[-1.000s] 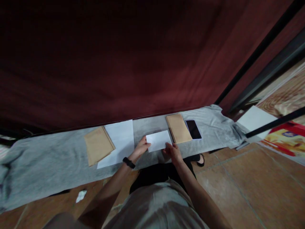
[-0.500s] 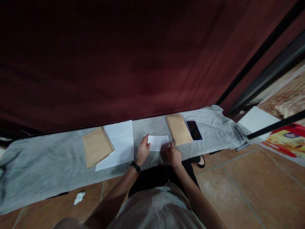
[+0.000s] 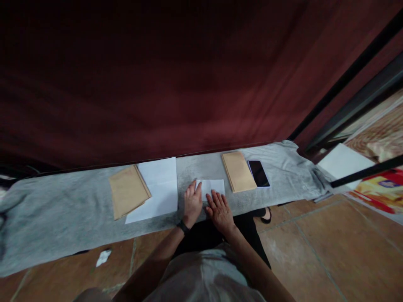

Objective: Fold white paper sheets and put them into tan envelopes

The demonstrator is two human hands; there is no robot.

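Paper (image 3: 209, 186), white, lies between far and near edges of surface (image 3: 69, 209). Right hand (image 3: 219, 212) released, laid flat over its near side; left hand (image 3: 192, 204) touching its left edge, can't tell if pinching.

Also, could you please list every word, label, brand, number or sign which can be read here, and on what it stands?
No text can be read.
Red and yellow printed panel: its blue mark may be a logo, too blurred to read.
Small white paper, large white sheet, left brown stack, right brown stack: no writing can be made out.
Phone, dark: nothing readable.
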